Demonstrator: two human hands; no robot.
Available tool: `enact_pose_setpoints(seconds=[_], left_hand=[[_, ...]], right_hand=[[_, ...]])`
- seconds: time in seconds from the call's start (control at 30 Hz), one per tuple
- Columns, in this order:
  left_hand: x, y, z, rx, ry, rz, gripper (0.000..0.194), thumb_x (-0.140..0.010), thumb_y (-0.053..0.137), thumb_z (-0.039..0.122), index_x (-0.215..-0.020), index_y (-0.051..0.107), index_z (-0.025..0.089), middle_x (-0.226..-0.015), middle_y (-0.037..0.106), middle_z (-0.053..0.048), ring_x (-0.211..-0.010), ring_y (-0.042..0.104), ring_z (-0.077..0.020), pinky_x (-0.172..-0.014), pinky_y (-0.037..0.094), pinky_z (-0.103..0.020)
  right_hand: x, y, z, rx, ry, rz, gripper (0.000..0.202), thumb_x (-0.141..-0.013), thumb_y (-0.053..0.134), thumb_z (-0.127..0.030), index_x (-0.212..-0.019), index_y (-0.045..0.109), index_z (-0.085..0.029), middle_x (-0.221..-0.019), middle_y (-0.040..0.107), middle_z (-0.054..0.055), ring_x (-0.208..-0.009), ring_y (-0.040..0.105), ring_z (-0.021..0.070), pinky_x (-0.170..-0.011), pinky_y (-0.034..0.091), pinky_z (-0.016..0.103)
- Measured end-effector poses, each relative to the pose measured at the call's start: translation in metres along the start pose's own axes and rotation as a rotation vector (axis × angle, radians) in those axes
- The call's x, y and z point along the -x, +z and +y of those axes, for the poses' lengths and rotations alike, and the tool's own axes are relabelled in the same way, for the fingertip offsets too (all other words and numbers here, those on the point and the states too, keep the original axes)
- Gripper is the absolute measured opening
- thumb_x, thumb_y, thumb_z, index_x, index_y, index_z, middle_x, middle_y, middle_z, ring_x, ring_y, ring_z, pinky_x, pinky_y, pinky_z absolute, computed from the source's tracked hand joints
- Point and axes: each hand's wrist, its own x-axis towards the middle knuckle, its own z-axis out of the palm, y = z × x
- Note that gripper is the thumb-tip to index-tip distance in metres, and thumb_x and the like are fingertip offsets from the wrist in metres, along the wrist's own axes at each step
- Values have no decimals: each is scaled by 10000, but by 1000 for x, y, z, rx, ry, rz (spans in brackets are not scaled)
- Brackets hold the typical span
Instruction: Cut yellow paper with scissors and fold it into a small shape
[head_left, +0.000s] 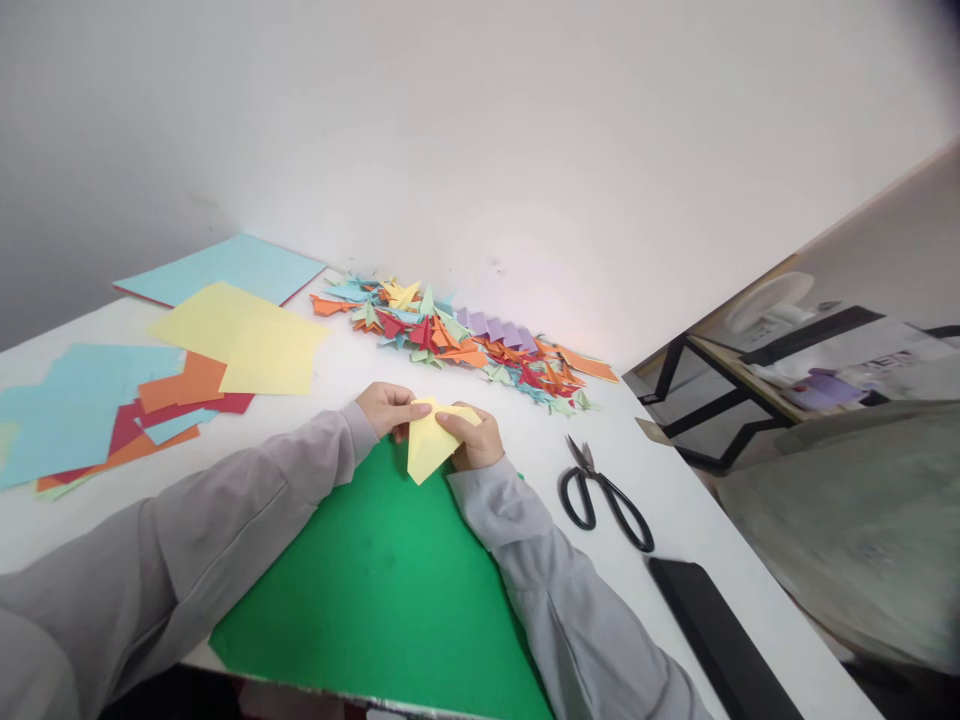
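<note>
A piece of folded yellow paper (429,448) is held up between both hands, above the far end of a green mat (375,590). My left hand (390,408) pinches its upper left part between thumb and fingers. On the other side my right hand (478,437) grips it, thumb lying on the front and fingers behind. The paper narrows to a point at the bottom. Its back side and the fingertips behind it are hidden.
Folded paper pieces (435,335) in many colours lie heaped along the wall. Loose sheets (262,340) and cut scraps (180,385) spread over the left. Black-handled scissors (606,490) lie partly spread at right, near a long black object (720,640). Beyond the table's right edge stands a black-framed shelf (739,375).
</note>
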Motion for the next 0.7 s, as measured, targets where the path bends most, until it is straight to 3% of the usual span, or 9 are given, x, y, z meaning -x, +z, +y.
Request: enact_pose_setpoints(seconds=[0.17, 0.3, 0.53, 0.7], left_hand=[[2, 2, 3, 39, -38, -8, 263, -565, 698, 338, -530, 570, 112, -419, 547, 8, -335, 453, -74, -350, 365, -201], [0, 1, 3, 122, -84, -20, 228, -507, 746, 277, -552, 615, 96, -450, 576, -1, -358, 467, -72, -368, 361, -199], [3, 2, 7, 330, -183, -82, 366, -349, 816, 277, -615, 660, 80, -541, 641, -44, -495, 579, -134, -490, 439, -247], [6, 4, 9, 385, -207, -72, 275, -432, 797, 221, -604, 641, 73, -527, 628, -50, -485, 584, -146, -469, 446, -254]], right_hand=[[0, -1, 0, 14, 13, -11, 223, -468, 700, -283, -456, 508, -170, -381, 486, -48, -356, 403, 80, -359, 286, 220], [4, 1, -6, 22, 33, -35, 223, -463, 701, -287, -456, 512, -170, -380, 488, -46, -359, 408, 82, -358, 281, 217], [3, 0, -5, -92, 112, -87, 272, -403, 738, -330, -461, 521, -177, -374, 492, -42, -349, 417, 92, -355, 308, 226], [-3, -1, 4, -89, 127, -74, 259, -399, 719, -349, -482, 545, -176, -383, 508, -27, -338, 413, 97, -335, 302, 224]])
